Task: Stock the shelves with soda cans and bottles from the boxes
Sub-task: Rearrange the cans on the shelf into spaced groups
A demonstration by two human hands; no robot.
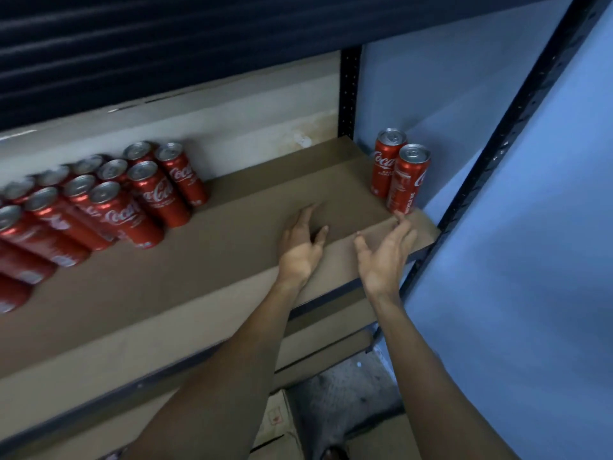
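Observation:
A brown shelf board runs across the view. Several slim red cola cans stand packed together on its left part. Two more red cans stand upright at the far right end, one behind the other. My left hand lies over the board near the middle, fingers straight, holding nothing. My right hand hovers just right of it with fingers spread, its fingertips close to the base of the nearer can but apart from it. Both hands are empty.
A black perforated upright frames the shelf on the right, beside a pale blue wall. A dark roller shutter hangs behind. Lower shelf boards and a cardboard box on the floor show below.

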